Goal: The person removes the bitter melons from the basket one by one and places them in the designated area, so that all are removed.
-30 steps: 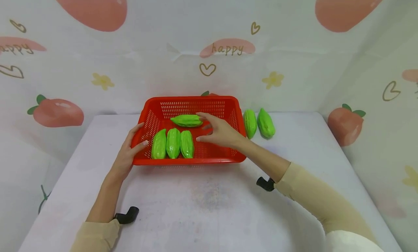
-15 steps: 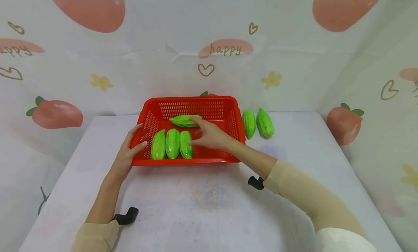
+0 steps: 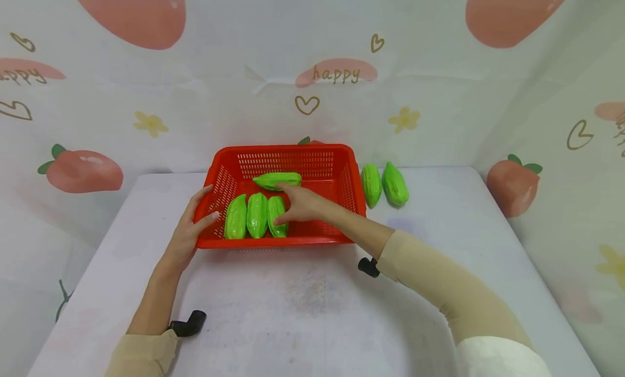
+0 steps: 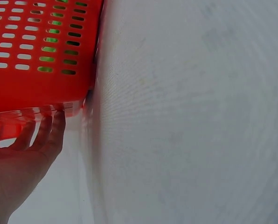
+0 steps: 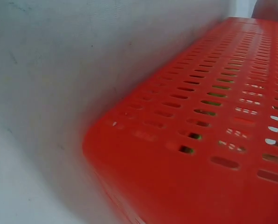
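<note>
A red plastic basket (image 3: 337,240) with slotted walls stands at the back of the table. My left hand (image 3: 187,230) holds its left side, thumb over the rim. In the left wrist view the fingers (image 4: 56,130) of that hand lie against the outside. Inside, a ridged green bitter melon (image 3: 236,218) and two others, a middle one (image 3: 256,217) and a right one (image 3: 276,209), stand in a front row. Another bitter melon (image 3: 278,180) lies crosswise behind. My right hand (image 3: 303,203) is in the basket, thumb and fingers spread, thumb overlapping the right one of the row.
Two more bitter melons, one (image 3: 372,186) beside the basket and another (image 3: 395,184) farther right, lie on the white table (image 3: 303,312). A printed cloth (image 3: 244,111) hangs behind and at the sides. The basket's outer wall (image 5: 176,140) fills much of the right wrist view.
My right hand has moved left and slightly down inside the basket, from open basket floor to the front row's right bitter melon. My left hand stays at the rim.
</note>
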Tool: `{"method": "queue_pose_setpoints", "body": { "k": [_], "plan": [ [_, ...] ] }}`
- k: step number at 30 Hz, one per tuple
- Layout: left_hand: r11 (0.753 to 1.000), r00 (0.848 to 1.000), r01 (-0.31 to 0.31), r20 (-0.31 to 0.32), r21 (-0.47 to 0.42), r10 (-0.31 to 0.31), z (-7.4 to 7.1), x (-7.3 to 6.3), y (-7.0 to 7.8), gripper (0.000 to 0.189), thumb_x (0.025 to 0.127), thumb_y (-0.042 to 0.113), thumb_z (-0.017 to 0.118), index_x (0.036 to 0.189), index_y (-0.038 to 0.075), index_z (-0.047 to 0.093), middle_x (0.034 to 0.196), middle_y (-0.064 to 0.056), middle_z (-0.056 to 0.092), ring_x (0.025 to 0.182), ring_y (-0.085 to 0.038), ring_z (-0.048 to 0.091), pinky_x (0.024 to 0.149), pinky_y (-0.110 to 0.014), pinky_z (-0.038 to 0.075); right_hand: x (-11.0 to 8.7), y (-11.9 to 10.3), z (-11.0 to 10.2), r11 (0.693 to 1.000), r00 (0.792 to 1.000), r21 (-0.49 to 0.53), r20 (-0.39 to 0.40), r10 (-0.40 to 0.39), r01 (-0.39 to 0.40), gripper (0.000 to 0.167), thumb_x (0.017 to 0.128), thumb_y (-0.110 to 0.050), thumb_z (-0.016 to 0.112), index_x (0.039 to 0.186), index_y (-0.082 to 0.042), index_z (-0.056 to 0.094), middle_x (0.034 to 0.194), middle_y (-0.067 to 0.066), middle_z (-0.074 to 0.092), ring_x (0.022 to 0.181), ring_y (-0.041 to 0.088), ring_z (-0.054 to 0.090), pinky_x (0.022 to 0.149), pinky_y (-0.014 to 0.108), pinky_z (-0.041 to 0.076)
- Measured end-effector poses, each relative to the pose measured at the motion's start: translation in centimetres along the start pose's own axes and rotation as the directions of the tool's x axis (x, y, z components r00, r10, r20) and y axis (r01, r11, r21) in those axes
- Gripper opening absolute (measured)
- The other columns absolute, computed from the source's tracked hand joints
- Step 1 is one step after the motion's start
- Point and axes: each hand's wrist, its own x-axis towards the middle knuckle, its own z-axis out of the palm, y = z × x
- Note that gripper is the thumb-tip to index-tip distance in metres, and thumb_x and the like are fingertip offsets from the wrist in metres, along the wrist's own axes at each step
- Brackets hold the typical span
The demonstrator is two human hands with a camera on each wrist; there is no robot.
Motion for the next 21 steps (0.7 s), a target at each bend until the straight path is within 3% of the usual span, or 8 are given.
{"method": "queue_pose_setpoints", "body": {
  "k": [8,21],
  "plan": [
    [1.000,1.000,-0.001,0.005,-0.015,0.001,0.0,0.0,-0.1,0.063,0.103,0.023,0.051,0.158,0.031,0.021,0.156,-0.011,0.021,0.131,-0.028,0.032,0.088,-0.020,0.051,0.8,0.4,0.7,1.000,0.998,0.005,0.064,0.019,-0.019,0.097,0.084,-0.035,0.079,0.159,-0.012,0.022,0.155,0.010,0.038,0.140,0.023,0.037,0.115,0.041,0.032],
    [1.000,1.000,-0.001,0.006,-0.014,0.001,0.0,-0.1,0.0,0.063,0.103,0.023,0.051,0.158,0.031,0.021,0.157,-0.012,0.020,0.131,-0.028,0.033,0.089,-0.019,0.051,1.8,1.1,1.6,0.999,0.994,-0.024,0.097,-0.046,0.048,0.107,0.082,-0.041,0.081,0.160,-0.011,0.015,0.161,0.008,0.028,0.144,0.020,0.031,0.117,0.038,0.028]
  ]
}}
